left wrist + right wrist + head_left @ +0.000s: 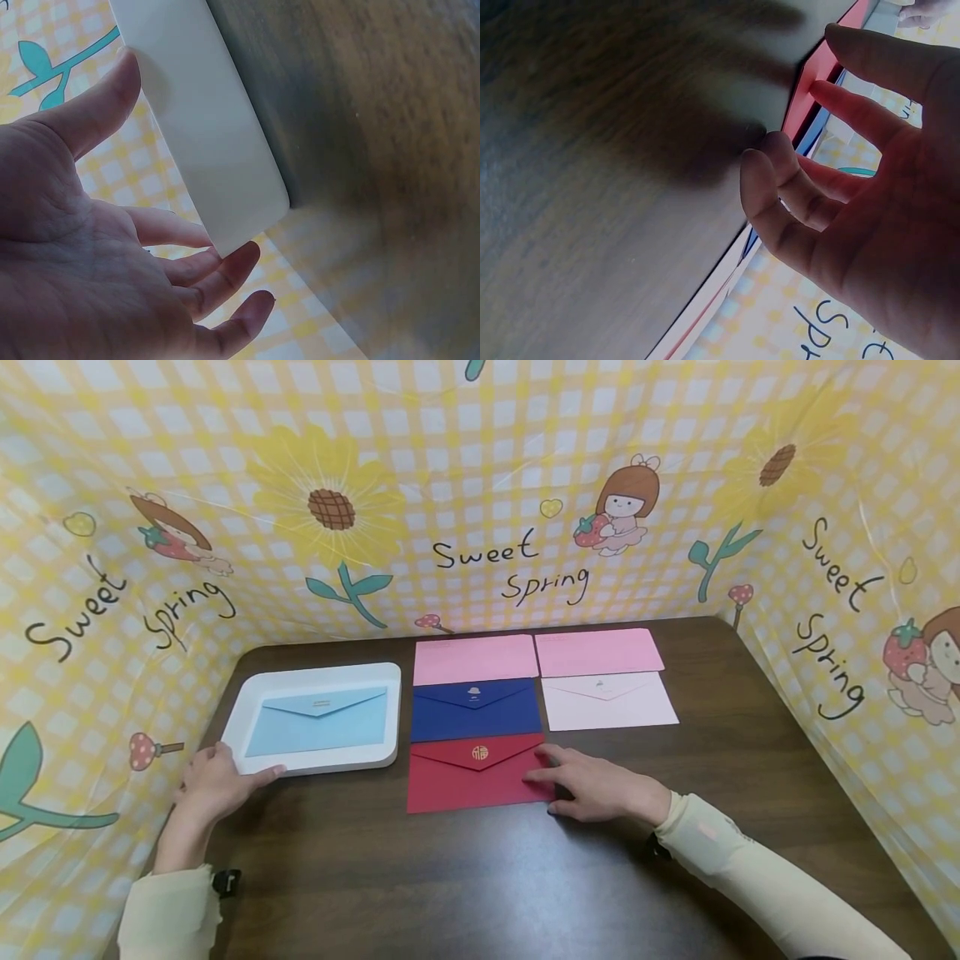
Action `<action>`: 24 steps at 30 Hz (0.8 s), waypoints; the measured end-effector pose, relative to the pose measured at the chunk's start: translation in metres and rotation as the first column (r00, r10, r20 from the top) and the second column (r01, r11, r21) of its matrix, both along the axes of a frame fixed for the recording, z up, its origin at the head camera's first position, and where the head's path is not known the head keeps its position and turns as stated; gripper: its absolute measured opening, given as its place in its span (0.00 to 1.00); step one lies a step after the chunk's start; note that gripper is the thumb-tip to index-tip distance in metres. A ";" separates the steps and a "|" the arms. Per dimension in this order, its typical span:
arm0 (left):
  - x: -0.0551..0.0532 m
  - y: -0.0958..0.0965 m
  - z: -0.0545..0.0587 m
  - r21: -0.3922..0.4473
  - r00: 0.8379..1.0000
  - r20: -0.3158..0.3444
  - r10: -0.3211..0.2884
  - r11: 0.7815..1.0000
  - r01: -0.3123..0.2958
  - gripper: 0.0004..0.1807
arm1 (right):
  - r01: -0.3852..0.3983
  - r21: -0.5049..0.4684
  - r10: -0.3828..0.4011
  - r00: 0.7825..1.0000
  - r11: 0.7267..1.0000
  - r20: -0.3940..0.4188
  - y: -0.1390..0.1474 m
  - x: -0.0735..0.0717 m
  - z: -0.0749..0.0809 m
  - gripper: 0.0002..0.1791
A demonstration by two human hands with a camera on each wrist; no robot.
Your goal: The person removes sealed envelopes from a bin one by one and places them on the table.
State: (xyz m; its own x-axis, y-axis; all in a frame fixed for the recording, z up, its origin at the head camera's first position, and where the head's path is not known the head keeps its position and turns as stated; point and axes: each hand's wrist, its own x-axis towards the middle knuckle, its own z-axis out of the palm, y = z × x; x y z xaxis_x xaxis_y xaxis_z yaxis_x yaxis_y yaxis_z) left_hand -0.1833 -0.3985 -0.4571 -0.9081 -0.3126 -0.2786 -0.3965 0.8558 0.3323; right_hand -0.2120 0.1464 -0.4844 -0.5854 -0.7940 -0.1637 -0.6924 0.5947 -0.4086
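A light-blue envelope (pixel 317 727) lies in the white tray (pixel 393 718) at the left of the table. My left hand (pixel 217 781) touches the tray's near left corner, thumb and fingers spread apart; the left wrist view shows the thumb (pixel 105 105) at its rim. A red envelope (pixel 457 785) with a gold emblem lies nearest me in the middle. My right hand (pixel 592 783) is at its right edge, fingers loosely bent; some fingertips rest on the envelope, others reach the table. In the right wrist view the red envelope (pixel 810 82) is partly behind the fingers.
Behind the red envelope lie a dark-blue envelope (pixel 476 714) and a pink one (pixel 476 662). To their right are a white envelope (pixel 611 706) and another pink one (pixel 600 653). A yellow checked cloth (pixel 480 468) walls the dark wooden table (pixel 420 885) at back and sides.
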 end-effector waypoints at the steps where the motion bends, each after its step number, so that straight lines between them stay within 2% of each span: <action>1: 0.000 0.000 -0.001 0.001 1.000 0.001 -0.002 1.000 0.002 0.66 | 0.000 0.001 0.000 1.000 1.000 0.000 0.000 0.000 0.000 0.32; 20: 0.001 0.001 0.000 -0.002 1.000 -0.011 0.000 1.000 0.000 0.65 | 0.017 -0.056 -0.015 0.999 0.998 0.042 -0.001 0.001 0.003 0.31; 24: 0.001 0.001 0.000 -0.006 1.000 -0.014 0.003 1.000 -0.003 0.65 | 0.017 -0.072 -0.015 1.000 0.997 0.025 -0.002 0.002 0.003 0.29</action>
